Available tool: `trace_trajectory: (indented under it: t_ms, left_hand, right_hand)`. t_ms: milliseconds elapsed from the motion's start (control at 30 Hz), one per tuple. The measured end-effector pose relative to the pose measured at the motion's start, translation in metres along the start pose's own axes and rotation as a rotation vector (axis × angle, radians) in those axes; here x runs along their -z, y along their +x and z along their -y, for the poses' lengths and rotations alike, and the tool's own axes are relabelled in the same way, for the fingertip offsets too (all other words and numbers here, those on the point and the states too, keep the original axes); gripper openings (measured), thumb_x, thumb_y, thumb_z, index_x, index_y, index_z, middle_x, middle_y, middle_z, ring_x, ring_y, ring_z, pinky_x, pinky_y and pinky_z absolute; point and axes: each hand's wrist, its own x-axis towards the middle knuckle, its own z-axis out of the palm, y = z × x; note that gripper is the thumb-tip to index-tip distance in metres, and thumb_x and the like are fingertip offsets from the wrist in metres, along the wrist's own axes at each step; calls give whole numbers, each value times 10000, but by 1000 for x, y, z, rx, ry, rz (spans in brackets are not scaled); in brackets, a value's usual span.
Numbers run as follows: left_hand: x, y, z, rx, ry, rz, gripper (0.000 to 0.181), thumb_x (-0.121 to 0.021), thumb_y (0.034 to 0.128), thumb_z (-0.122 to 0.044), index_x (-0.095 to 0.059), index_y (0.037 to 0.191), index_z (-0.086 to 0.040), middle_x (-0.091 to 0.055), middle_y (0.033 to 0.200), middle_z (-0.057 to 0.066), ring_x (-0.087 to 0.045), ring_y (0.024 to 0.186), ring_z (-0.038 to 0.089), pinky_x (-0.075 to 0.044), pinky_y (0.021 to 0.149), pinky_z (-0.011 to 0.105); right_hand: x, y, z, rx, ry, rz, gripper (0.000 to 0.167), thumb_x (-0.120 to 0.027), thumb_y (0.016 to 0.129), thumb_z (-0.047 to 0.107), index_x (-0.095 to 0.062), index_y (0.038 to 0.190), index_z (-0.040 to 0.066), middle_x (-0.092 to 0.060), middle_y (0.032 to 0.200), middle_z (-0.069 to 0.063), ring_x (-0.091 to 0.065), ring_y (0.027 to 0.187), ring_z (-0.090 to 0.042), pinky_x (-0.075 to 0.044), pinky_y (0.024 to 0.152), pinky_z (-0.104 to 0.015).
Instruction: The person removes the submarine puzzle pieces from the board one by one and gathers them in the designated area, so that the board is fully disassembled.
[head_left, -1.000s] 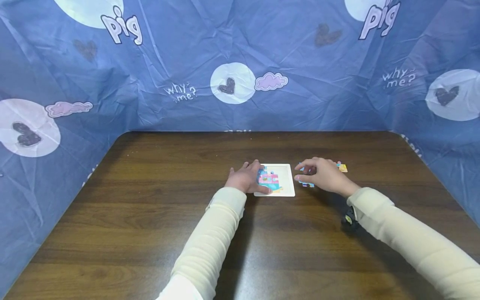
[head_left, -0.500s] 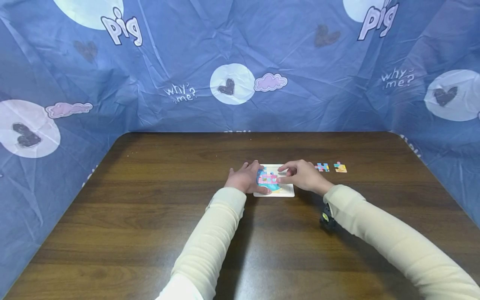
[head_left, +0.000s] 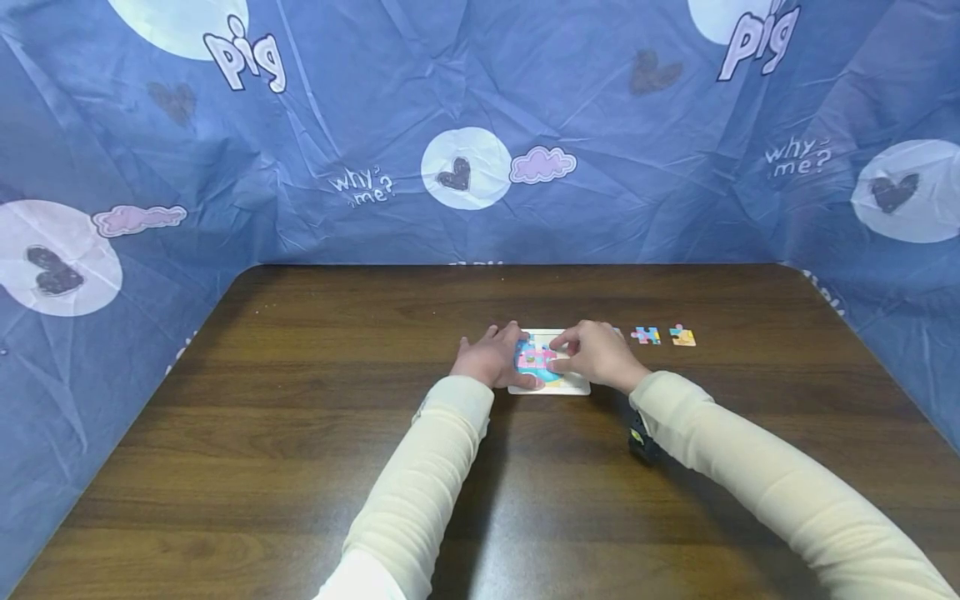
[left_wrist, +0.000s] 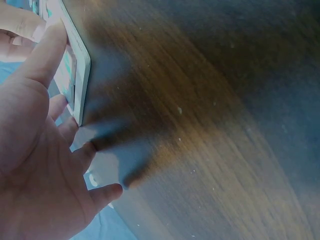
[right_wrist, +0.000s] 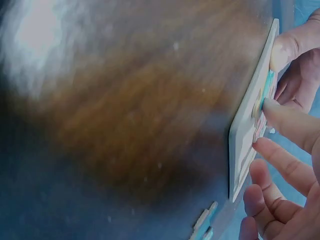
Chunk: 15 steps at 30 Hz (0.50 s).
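A white puzzle tray (head_left: pixel 579 388) lies on the brown table, with pink and blue jigsaw pieces (head_left: pixel 534 358) fitted along its left part. My left hand (head_left: pixel 483 358) rests at the tray's left side, its fingers spread and its thumb lying over the near edge. My right hand (head_left: pixel 600 354) is over the tray's right part, thumb and forefinger pinching a jigsaw piece down against the assembled ones. Its fingers mostly hide that piece. In the right wrist view the thumb and forefinger meet the picture just inside the tray rim (right_wrist: pixel 240 132).
Two loose jigsaw pieces, one blue and pink (head_left: pixel 645 335) and one yellowish (head_left: pixel 682 336), lie right of the tray. Another edge shows just behind the right hand. The wooden table (head_left: pixel 300 433) extends around, with a blue printed cloth (head_left: pixel 360 100) behind and at both sides.
My right hand has moved left from the loose pieces to the tray, bringing a jigsaw piece against the assembled part. The left hand has stayed in place.
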Motion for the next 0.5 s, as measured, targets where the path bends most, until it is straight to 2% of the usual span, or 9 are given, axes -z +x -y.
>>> trace_trajectory:
  t_ms: [333, 500]
  left_hand:
    - [0, 1, 0, -8, 3, 8, 768, -752, 913, -443, -382, 1531, -179, -256, 1669, -6, -189, 1546, 247, -155, 1218, 605]
    - [0, 3, 1, -6, 0, 18, 773, -750, 913, -442, -374, 1535, -179, -241, 1676, -5, -176, 1550, 246, -150, 1219, 603]
  right_hand:
    - [0, 2, -1, -14, -5, 16, 259, -849, 820, 228, -786, 1036, 99, -586, 713, 6, -539, 698, -179, -423, 816, -468]
    - [-1, 4, 0, -5, 4, 6, 242, -852, 812, 211, -774, 1012, 100, -559, 693, 21, -523, 682, -170, -412, 839, -492]
